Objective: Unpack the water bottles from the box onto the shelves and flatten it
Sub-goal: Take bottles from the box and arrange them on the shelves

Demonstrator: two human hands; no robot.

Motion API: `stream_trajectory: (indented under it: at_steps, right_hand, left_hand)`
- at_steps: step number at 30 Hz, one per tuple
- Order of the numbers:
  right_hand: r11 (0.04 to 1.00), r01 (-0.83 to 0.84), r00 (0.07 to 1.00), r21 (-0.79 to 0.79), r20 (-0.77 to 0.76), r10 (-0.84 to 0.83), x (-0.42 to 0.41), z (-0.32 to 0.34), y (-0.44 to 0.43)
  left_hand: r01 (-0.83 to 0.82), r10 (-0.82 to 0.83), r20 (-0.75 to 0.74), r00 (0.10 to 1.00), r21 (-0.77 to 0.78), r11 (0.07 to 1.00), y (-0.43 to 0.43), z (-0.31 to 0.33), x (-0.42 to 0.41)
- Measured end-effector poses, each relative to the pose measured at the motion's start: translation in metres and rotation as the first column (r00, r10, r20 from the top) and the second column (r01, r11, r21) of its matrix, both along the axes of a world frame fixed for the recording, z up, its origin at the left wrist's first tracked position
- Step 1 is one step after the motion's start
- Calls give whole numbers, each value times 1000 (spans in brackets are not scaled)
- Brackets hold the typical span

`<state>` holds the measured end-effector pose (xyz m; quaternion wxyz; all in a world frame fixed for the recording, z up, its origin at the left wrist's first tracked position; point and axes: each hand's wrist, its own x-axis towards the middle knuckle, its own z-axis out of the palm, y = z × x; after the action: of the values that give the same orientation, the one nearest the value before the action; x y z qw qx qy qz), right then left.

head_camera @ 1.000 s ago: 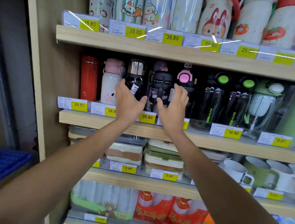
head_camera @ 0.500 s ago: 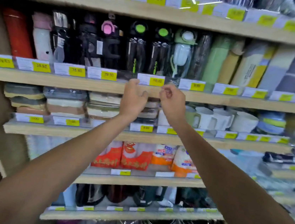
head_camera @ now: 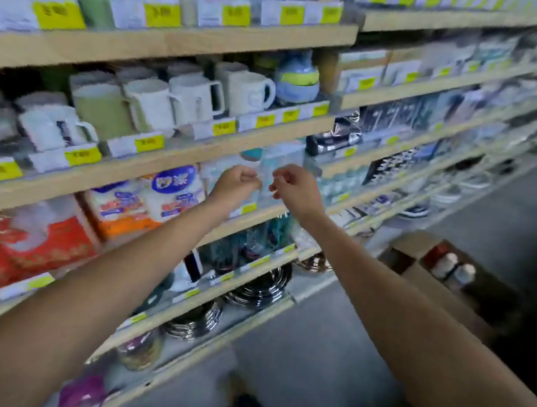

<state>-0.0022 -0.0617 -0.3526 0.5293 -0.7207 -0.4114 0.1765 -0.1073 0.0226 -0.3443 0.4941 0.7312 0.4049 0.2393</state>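
View: the wide head view is tilted and motion-blurred. Shop shelving fills 9 to 2 o'clock, with floor at 5 o'clock.
Left hand (head_camera: 238, 179): near frame centre, in front of a shelf edge. The fingers are curled into a fist, with nothing visible in it.
Right hand (head_camera: 296, 186): just beside the left hand, at its 3 o'clock, not touching it. The fingers are loosely curled with the thumb near the forefinger, and nothing shows between them.
Box (head_camera: 432, 287): cardboard, on the floor at 4 o'clock, well apart from both hands. Its flaps are open.
Water bottles (head_camera: 444, 263): at least two pale-capped ones stand upright inside the box, with a red top at their 10 o'clock. Whether more lie deeper cannot be told.
Shelves (head_camera: 171, 157): wooden and price-tagged. They hold mugs (head_camera: 150, 104) at 10 o'clock and paper-goods packs (head_camera: 166, 197) at 8 o'clock.
Step in hand: judged to be the interval between placements, since both hands are empty at the shelving and the box is not emptied.
Progress: unpacking is unfinished and flattening has not begun.
Next move calls for: a turn and a downward reach toward 4 o'clock, fingers spread enough to close round a bottle's body. A straight lift should clear the box wall, followed by an upright set-down in a free shelf slot.
Caution: closely packed upright bottles would probably tip their neighbours if one is drawn out at an angle.
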Motion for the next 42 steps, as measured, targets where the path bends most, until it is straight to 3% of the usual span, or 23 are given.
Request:
stream_trajectory:
  at_steps: [5, 10, 18, 20, 23, 27, 31, 36, 42]
  right_hand:
    - [969, 205, 969, -135, -109, -220, 122, -72, -50]
    - [877, 369, 874, -306, -207, -440, 244, -128, -100]
    - [681, 539, 687, -495, -209, -696, 401, -174, -181]
    - [662, 554, 668, -505, -205, -716, 419, -178, -191]
    - [598, 616, 573, -513, -229, -787, 481, -192, -222]
    - [563, 630, 514, -535, -257, -819, 557, -219, -249]
    - [556, 606, 480, -570, -295, -826, 663, -256, -278]
    - [576, 505, 491, -643, -335, -804, 777, -281, -316]
    - [578, 404, 415, -709, -421, -807, 885, -315, -348]
  left_hand:
    - [256, -266, -93, 960, -103, 961, -27, -63, 136]
    - [467, -502, -188, 844, -199, 861, -46, -103, 283]
    - [680, -760, -304, 575, -339, 650, -109, -158, 487]
    - [715, -788, -298, 538, -334, 614, -123, -163, 510]
    - [788, -853, -341, 395, -352, 505, -165, -180, 583]
    - [834, -878, -399, 263, -364, 416, -202, -208, 665]
    - [801, -878, -426, 220, -435, 412, -226, -251, 770]
    - [617, -828, -454, 330, -560, 553, -238, -296, 878]
    - [598, -814, -521, 258, -575, 558, -255, -342, 975]
